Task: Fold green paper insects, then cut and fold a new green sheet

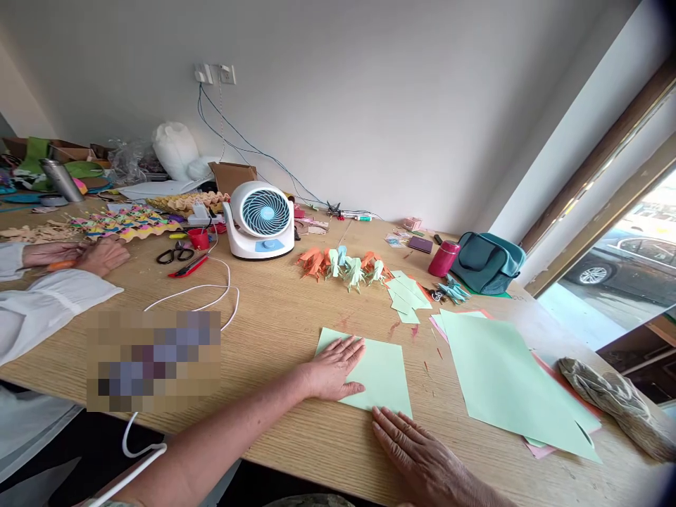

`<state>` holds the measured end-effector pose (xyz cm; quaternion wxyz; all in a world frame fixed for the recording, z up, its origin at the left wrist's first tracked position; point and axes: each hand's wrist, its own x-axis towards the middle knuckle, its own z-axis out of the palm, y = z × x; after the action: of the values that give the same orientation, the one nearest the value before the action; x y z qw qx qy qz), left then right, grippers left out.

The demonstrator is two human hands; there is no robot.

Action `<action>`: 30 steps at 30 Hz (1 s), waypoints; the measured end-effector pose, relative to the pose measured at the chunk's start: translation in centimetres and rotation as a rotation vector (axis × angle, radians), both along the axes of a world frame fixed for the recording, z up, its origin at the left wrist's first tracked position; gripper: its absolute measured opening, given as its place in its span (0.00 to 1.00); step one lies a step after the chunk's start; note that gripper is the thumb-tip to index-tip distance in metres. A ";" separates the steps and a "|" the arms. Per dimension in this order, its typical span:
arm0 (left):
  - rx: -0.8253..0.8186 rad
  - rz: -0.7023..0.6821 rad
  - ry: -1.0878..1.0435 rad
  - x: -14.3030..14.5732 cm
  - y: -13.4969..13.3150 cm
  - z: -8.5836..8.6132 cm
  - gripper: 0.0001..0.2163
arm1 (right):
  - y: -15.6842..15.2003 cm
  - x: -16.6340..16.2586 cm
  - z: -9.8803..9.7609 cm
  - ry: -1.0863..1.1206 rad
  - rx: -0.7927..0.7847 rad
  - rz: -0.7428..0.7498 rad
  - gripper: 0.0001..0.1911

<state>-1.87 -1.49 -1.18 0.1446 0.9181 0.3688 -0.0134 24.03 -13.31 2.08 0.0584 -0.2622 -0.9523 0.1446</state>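
A light green square of paper (384, 372) lies flat on the wooden table (274, 317) in front of me. My left hand (334, 367) rests palm down on its left part, fingers stretched out. My right hand (417, 451) lies flat at the sheet's near right corner, fingers spread, fingertips touching the paper's edge. Neither hand grips anything.
A stack of large green and pink sheets (507, 380) lies to the right. Folded paper figures (346, 266), small green squares (406, 292), a desk fan (261, 220), scissors (175, 255), a red bottle (443, 258) and a teal bag (486, 262) stand farther back. Another person's hands (100, 255) work at left.
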 end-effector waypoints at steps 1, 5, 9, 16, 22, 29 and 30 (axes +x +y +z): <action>-0.008 0.001 0.003 0.0 0.0 0.1 0.39 | -0.1 -0.1 0.4 0.005 -0.023 0.012 0.45; -0.016 0.005 -0.004 0.2 -0.1 0.4 0.39 | 2.0 -1.7 1.2 0.131 -0.055 -0.120 0.34; 0.002 0.023 -0.030 0.3 -0.2 0.4 0.40 | 7.9 -4.8 -0.9 0.310 -0.024 -0.336 0.28; 0.084 0.027 -0.070 0.3 -0.6 -0.1 0.37 | 14.0 -7.1 -6.0 0.344 0.099 -0.397 0.25; 0.096 0.073 -0.092 0.2 -1.0 0.9 0.36 | 13.8 -6.7 -7.0 0.314 0.180 -0.381 0.28; 0.113 0.149 -0.038 -0.1 -0.9 -0.1 0.35 | 13.8 -6.8 -7.1 0.283 0.230 -0.343 0.32; 0.125 0.169 -0.035 -0.2 -0.9 -0.2 0.35 | 13.7 -6.8 -7.0 0.277 0.234 -0.343 0.32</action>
<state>-2.11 -2.38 -1.37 0.0942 0.8911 0.4422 0.0381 17.23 0.42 -4.92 0.2421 -0.3891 -0.8871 0.0557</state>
